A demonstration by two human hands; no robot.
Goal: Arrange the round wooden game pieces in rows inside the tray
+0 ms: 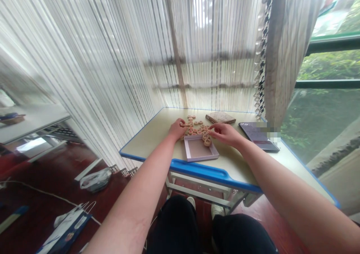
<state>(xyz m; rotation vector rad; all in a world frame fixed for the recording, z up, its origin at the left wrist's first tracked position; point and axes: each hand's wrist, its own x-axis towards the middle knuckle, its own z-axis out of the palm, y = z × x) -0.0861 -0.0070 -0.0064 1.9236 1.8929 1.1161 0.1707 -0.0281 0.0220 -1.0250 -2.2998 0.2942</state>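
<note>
The left hand's (177, 129) fingers curl against the left edge of the pieces (191, 132); the right hand's (224, 133) bend at their right edge, palm down. I cannot tell whether either grasps one. The pieces, well over a dozen round, wooden-looking discs, cluster behind one shallow, square, lilac box (203, 158). Beyond: one flat patterned slab (221, 117), one glossy tablet (257, 136), one smooth cream desk (149, 141).

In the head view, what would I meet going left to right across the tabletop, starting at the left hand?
Left hand → round pieces → right hand → dark flat device.
</note>
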